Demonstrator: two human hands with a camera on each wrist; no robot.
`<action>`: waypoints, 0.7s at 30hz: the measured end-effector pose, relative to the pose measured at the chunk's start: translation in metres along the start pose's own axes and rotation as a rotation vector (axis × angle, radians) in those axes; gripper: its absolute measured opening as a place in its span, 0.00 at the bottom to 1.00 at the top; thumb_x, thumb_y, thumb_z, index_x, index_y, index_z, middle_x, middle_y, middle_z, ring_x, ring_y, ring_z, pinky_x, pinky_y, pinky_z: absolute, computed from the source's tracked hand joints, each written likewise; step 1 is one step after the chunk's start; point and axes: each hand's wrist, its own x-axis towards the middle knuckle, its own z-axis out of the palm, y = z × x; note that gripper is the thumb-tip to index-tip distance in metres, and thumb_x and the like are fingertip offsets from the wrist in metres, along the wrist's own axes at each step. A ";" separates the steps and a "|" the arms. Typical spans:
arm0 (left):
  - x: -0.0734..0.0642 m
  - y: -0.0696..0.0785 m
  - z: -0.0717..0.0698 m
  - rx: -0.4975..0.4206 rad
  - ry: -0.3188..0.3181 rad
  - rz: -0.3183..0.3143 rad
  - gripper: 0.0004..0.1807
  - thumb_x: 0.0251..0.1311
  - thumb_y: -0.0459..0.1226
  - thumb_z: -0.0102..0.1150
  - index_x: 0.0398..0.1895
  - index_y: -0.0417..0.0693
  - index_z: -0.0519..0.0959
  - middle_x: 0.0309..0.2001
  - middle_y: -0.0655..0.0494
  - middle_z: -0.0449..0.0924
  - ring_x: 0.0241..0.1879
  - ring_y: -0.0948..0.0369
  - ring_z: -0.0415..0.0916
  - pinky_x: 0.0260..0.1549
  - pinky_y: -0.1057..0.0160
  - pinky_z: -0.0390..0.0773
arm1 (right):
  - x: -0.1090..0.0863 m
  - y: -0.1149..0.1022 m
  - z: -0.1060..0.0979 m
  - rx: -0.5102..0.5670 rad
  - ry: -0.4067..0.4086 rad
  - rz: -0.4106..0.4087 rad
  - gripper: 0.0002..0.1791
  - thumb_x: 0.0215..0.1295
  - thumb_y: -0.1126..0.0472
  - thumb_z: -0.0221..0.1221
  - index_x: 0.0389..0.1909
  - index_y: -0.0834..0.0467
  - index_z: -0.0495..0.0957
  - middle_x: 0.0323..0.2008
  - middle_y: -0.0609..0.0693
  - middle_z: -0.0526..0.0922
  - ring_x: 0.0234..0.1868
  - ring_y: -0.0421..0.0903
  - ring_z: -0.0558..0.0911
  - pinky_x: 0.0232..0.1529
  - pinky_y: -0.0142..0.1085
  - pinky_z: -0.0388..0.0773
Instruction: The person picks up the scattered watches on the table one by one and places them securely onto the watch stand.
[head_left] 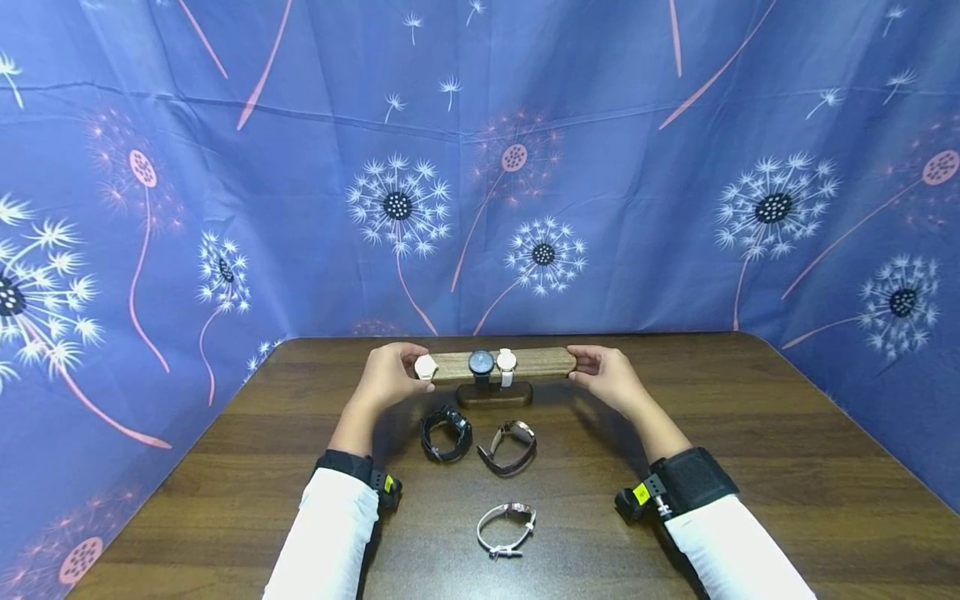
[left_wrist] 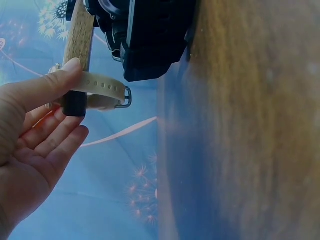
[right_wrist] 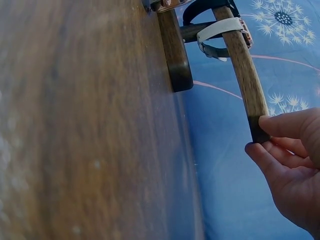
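A wooden T-shaped watch stand (head_left: 543, 362) stands near the table's far edge, its bar raised on a dark base (head_left: 495, 397). My left hand (head_left: 386, 375) grips the bar's left end, thumb on one side and fingers on the other. Right at that thumb, a white watch (head_left: 425, 367) hangs on the bar, its buckled cream strap (left_wrist: 107, 85) looping out. The bar's dark right tip is pinched between thumb and fingers of my right hand (head_left: 609, 377). Mid-bar hang a black watch with a dark dial (head_left: 481, 362) and a white-strapped watch (head_left: 506, 361) side by side.
On the brown wooden table (head_left: 750, 417), nearer than the stand, lie a chunky black watch (head_left: 461, 425) and a dark-strapped watch (head_left: 517, 432). A slim white watch (head_left: 486, 543) lies closer to me. Behind the table hangs a blue dandelion-patterned cloth (head_left: 637, 225).
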 end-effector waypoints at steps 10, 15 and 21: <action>-0.001 0.003 -0.001 0.004 -0.003 0.006 0.30 0.35 0.35 0.82 0.48 0.40 0.83 0.38 0.50 0.85 0.39 0.54 0.82 0.42 0.52 0.80 | 0.001 0.000 0.002 -0.021 -0.004 -0.005 0.25 0.58 0.76 0.62 0.58 0.77 0.71 0.50 0.72 0.79 0.50 0.64 0.81 0.50 0.45 0.80; 0.000 0.005 0.000 0.006 -0.009 0.007 0.30 0.36 0.36 0.82 0.48 0.40 0.83 0.40 0.49 0.85 0.40 0.53 0.82 0.44 0.52 0.79 | 0.000 -0.002 0.001 -0.011 -0.009 0.003 0.26 0.58 0.76 0.62 0.59 0.77 0.70 0.51 0.72 0.78 0.51 0.64 0.81 0.50 0.43 0.80; 0.000 0.007 0.000 0.016 -0.024 0.011 0.31 0.37 0.36 0.82 0.49 0.39 0.82 0.41 0.49 0.85 0.41 0.53 0.82 0.45 0.52 0.79 | -0.001 -0.004 0.001 0.006 -0.033 -0.009 0.27 0.58 0.76 0.62 0.60 0.77 0.69 0.53 0.73 0.76 0.53 0.64 0.79 0.50 0.41 0.79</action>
